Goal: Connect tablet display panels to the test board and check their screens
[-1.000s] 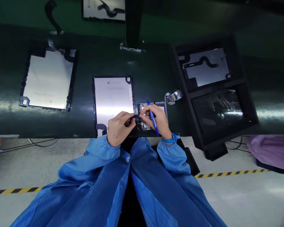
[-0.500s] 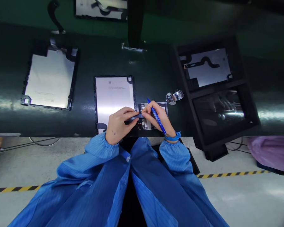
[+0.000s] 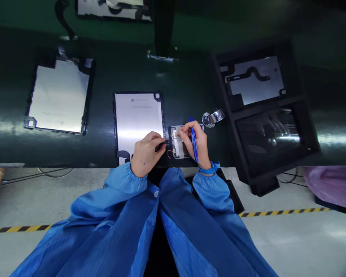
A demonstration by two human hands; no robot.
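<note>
While left hand pinches strip, slim pen slants.

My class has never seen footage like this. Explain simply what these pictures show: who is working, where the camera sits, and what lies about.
No machine here: a person in blue clothes works with two bare hands. One camera, worn on the head, looks forward and down. The left hand pinches a dark strip beside a small circuit board; the right hand holds a blue pen and is over the board. On the dark green table lie large silver panels, and at the right sits a black tray.
</note>
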